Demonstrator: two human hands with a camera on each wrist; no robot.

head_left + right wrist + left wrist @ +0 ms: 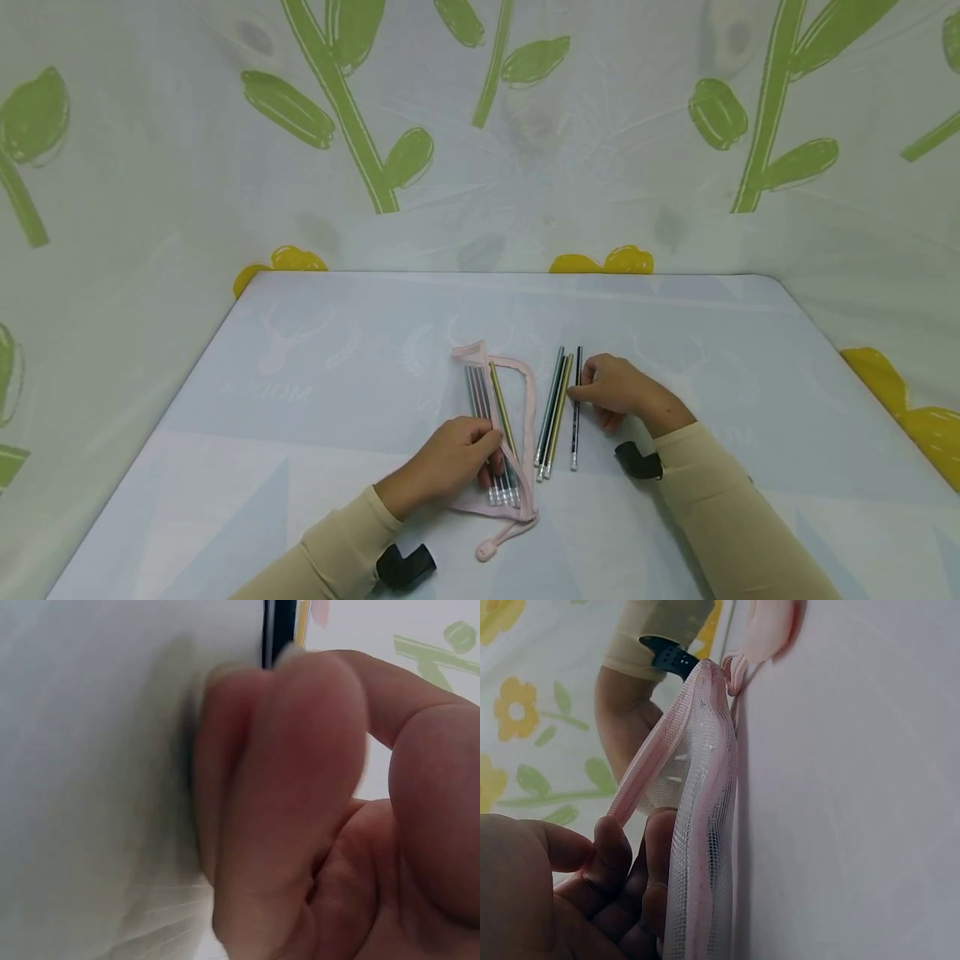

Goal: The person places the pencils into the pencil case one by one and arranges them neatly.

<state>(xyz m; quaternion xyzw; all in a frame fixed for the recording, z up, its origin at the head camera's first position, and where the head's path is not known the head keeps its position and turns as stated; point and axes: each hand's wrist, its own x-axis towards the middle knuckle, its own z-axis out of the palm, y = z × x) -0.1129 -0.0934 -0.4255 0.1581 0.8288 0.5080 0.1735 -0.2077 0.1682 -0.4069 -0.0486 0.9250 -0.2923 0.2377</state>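
A pouch of white see-through mesh edged with pale pink zip tape (531,400) is laid on a pale printed tabletop (300,517), and one strip of its tape is pinched by the curled thumb and fingers of the left hand (450,458), so that the mouth is held partly apart. Inside it a bundle of slim silver-grey pencils (477,387) is seen, and a slim gold pencil (504,410) appears to be lodged beside them. By the right hand (622,392), whose fingers are bent inward, a slim glossy black pencil (576,433) appears to be pinched near its middle; in the right wrist view the contact is largely hidden. Just left of it, teal (548,408), dark and gold shafts (558,417) are grouped on the tabletop. Should the tape be let slip, the slack mouth could be closed and a shaft snagged on the mesh. The neighbouring gold shaft could be nudged by the right thumb, and the loose group rolled apart, since nothing holds it.
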